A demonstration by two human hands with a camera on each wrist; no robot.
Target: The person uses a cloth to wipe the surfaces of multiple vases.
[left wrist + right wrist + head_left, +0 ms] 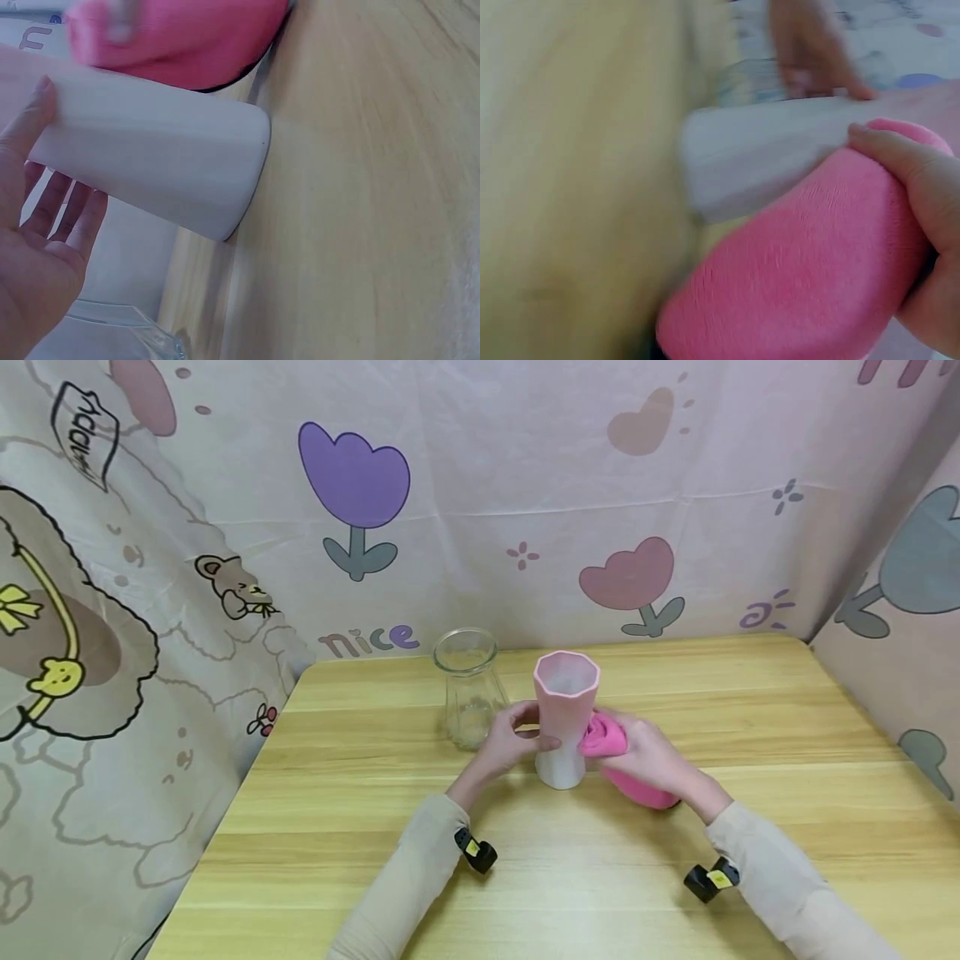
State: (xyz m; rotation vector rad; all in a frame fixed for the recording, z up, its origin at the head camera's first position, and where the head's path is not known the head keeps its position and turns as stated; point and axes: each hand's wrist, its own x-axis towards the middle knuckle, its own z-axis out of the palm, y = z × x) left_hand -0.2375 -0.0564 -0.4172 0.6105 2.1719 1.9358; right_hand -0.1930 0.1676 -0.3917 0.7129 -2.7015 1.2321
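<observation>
A faceted vase (566, 718), pink at the rim and fading to white at its base, stands upright on the wooden table. My left hand (510, 737) grips its left side, thumb toward the front; in the left wrist view the fingers (71, 214) curl along the other side. Bunched in my right hand (651, 753) is a pink cloth (603, 737), held right at the vase's right side. The lower part of the cloth (795, 277) hangs down near the table in the right wrist view.
A clear glass vase (474, 697) with a wide rim stands just behind my left hand. The wooden table (360, 777) ends at the back against a printed curtain (480, 485), which also hangs along the left and right sides.
</observation>
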